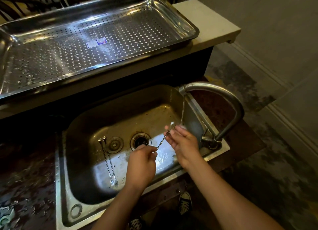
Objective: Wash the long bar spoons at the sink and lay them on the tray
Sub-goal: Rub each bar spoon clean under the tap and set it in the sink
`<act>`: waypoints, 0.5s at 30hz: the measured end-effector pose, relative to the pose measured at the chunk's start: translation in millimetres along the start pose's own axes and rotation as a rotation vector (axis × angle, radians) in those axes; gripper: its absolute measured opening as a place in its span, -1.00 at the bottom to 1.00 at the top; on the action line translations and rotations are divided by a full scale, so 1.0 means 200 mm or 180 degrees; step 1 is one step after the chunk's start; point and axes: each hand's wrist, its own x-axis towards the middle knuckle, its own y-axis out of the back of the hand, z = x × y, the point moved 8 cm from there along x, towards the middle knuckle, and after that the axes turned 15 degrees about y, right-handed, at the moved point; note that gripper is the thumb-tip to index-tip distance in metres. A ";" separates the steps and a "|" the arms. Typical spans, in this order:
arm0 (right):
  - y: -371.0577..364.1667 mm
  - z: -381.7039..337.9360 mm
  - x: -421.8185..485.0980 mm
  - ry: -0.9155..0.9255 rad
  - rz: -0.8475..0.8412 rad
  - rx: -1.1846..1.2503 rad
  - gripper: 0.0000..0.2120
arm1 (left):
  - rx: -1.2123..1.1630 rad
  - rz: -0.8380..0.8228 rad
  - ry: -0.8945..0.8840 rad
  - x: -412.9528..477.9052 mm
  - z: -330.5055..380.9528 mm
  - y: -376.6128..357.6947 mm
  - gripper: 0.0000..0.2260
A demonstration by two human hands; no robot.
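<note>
Nearest us, our left hand (pixel 141 162) pinches the lower end of one bar spoon (pixel 163 140) with curled fingers; our right hand (pixel 182 142) lies nearly flat, its straight fingers touching the shaft just under the bowl. The bowl sits just beside the thin stream from the tap (pixel 223 95), so we judge it best to tip it under the water and rub along the twisted shaft, keeping the pinch firm on wet metal. Two more spoons (pixel 108 161) lie in the sink (pixel 59 178) near the drain (pixel 140 141). The dark table (pixel 25 169) around it looks wet; beyond, the perforated tray (pixel 189 23) holds no spoons; a pale wall (pixel 258 14) stands to the right.
</note>
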 end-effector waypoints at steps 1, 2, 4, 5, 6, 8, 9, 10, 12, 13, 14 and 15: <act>0.00 0.00 0.00 -0.0012 0.0003 0.0049 -0.74 | -0.0018 -0.0015 -0.0005 0.01 0.00 0.00 -0.84; 0.01 -0.01 0.01 0.0000 0.0041 0.0102 -0.75 | -0.0016 -0.0025 -0.0027 0.01 0.00 0.00 -0.84; 0.03 -0.05 0.06 0.0078 0.0144 0.0238 -0.78 | 0.0003 -0.0036 -0.0105 0.01 0.01 -0.01 -0.84; 0.04 -0.07 0.07 0.0111 0.0171 0.0315 -0.80 | 0.0016 -0.0023 -0.0145 0.01 0.02 -0.01 -0.84; 0.04 -0.07 0.08 0.0118 0.0173 0.0376 -0.81 | 0.0026 0.0003 -0.0170 0.01 0.03 -0.01 -0.84; 0.02 -0.05 0.07 0.0059 0.0114 0.0449 -0.84 | 0.0099 0.0099 -0.0222 0.01 0.06 -0.01 -0.84; 0.02 -0.05 0.07 0.0032 0.0082 0.0463 -0.86 | 0.0189 0.0162 -0.0290 0.01 0.07 -0.01 -0.84; 0.01 -0.07 0.08 0.0031 0.0075 0.0470 -0.87 | 0.0282 0.0213 -0.0376 0.01 0.09 -0.01 -0.84; 0.02 -0.11 0.13 0.0119 0.0157 0.0468 -0.86 | 0.0405 0.0264 -0.0532 0.01 0.12 -0.01 -0.84; 0.02 -0.13 0.14 0.0181 0.0225 0.0430 -0.84 | 0.0440 0.0282 -0.0590 0.01 0.13 -0.02 -0.84; 0.02 -0.14 0.15 0.0227 0.0268 0.0355 -0.83 | 0.0459 0.0295 -0.0626 0.01 0.15 -0.03 -0.85; 0.01 -0.13 0.15 0.0232 0.0260 0.0265 -0.80 | 0.0475 0.0302 -0.0646 0.02 0.15 -0.03 -0.87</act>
